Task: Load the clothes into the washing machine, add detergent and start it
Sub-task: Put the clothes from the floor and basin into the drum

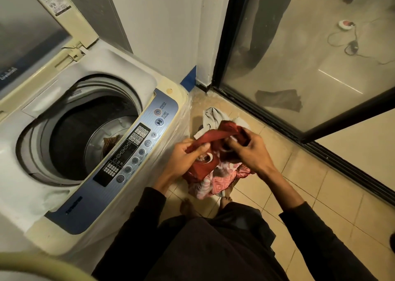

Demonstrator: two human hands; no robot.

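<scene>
Right of centre in the frame, both hands, left hand [188, 152] and right hand [250, 150], grip a red garment [215, 136] above the floor pile [215, 182], likely untangling it for the open washing machine [70, 128] at left.

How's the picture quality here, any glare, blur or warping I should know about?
Head view: warm, dim light; wide-angle lens bends the washing machine edges; hazy reflections on the glass door; the drum's inside is dark; hands and red garment fairly sharp.

Beige floor tiles [284, 197] meet a white wall [171, 24]; a black-framed sliding glass door [299, 56] stands right.
</scene>
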